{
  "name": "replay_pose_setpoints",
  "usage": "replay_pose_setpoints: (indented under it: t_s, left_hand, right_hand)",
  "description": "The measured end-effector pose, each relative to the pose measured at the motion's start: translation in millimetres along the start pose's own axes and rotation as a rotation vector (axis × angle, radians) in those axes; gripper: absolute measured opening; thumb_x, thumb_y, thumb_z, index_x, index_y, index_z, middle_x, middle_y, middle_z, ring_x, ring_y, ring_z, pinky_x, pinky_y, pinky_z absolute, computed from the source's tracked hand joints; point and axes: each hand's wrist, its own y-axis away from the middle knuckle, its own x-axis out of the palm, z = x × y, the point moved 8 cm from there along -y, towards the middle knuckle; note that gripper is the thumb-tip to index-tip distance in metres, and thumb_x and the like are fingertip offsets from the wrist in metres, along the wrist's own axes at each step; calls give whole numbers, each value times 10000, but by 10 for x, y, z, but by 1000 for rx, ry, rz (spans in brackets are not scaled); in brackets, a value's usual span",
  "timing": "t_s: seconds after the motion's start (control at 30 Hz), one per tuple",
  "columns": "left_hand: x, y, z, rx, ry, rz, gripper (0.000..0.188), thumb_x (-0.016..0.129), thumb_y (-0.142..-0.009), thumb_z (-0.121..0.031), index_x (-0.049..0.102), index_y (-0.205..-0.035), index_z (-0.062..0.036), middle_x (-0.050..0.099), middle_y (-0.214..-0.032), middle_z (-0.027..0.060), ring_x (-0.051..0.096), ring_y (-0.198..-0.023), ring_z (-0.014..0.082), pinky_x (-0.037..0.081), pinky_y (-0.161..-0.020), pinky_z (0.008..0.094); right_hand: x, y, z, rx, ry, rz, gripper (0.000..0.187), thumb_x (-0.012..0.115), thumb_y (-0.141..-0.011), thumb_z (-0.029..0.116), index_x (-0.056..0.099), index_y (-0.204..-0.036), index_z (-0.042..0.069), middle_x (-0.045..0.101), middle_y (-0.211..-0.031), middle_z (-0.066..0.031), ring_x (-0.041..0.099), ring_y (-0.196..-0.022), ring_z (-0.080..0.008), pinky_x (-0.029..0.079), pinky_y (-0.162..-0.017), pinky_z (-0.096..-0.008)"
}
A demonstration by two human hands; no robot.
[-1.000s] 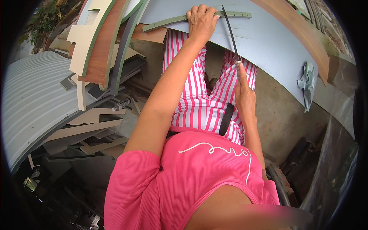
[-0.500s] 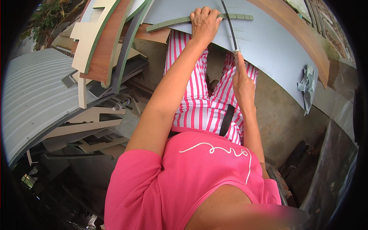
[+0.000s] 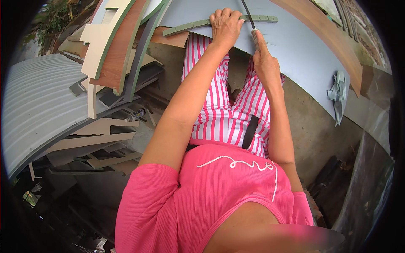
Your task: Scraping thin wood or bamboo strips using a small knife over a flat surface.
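A long, narrow green-grey strip (image 3: 185,27), marked by crosswise cuts into short blocks, lies on a pale blue-grey board (image 3: 291,46). My left hand (image 3: 225,27) grips it near its middle, curled fingers over it and thumb along its near side. My right hand (image 3: 266,63) is wrapped round the pale handle of a long, thin-bladed knife (image 3: 249,14), index finger stretched along the handle. Its dark blade crosses the strip just right of my left thumb and points away from me; its far end is outside the picture. Whether its edge is toothed, I cannot tell.
Curved, notched board pieces (image 3: 118,55) stack up at the left, beside a corrugated grey metal sheet (image 3: 42,90). Below them lie offcuts (image 3: 101,139) and a small bottle (image 3: 135,115). A crumpled grey-blue cloth (image 3: 337,95) hangs over the board's right edge.
My right hand has pushed the knife forward, away from me, so the handle is now closer to the strip. My left hand and the strip have barely shifted.
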Motion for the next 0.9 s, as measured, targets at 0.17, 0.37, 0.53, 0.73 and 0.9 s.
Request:
replay_pose_setpoints:
  t_s: [0.17,0.37,0.53,0.73,0.9]
  left_hand:
    - [33,17,72,-17,-33,30,205,721,-786,-218,677,-981,-175,589,-928,14,510,-930,253,348,-822,401]
    - [19,17,55,-5,52,-6,182,735,-769,-179,661,-932,-144,572,-897,48,507,-892,259,354,-823,403]
    - [6,3,44,-2,-11,10,209,729,-776,-216,681,-976,-176,588,-920,14,513,-911,253,344,-814,400]
    - [-11,-2,-7,-14,26,9,176,729,-773,-174,661,-932,-142,570,-892,50,510,-899,260,357,-833,400]
    - [-9,5,36,-6,5,8,182,729,-774,-199,669,-941,-157,575,-896,32,509,-896,255,349,-819,397]
  right_hand:
    - [36,507,-154,-19,52,-3,622,488,-914,62,323,-1476,270,553,-592,-165,536,-477,-292,426,-511,-440]
    - [21,938,-337,72,-15,14,653,501,-915,41,302,-1489,281,486,-547,-125,471,-439,-240,373,-480,-437]
    - [-8,355,-51,-36,72,-9,622,493,-909,52,319,-1476,238,572,-604,-179,545,-476,-315,429,-509,-448]
    - [-10,20,29,-75,38,-44,580,479,-903,75,347,-1453,208,635,-697,-221,613,-578,-377,477,-551,-465]
    - [42,691,-236,-13,35,-5,631,501,-902,49,329,-1475,252,544,-584,-164,520,-466,-297,412,-499,-449]
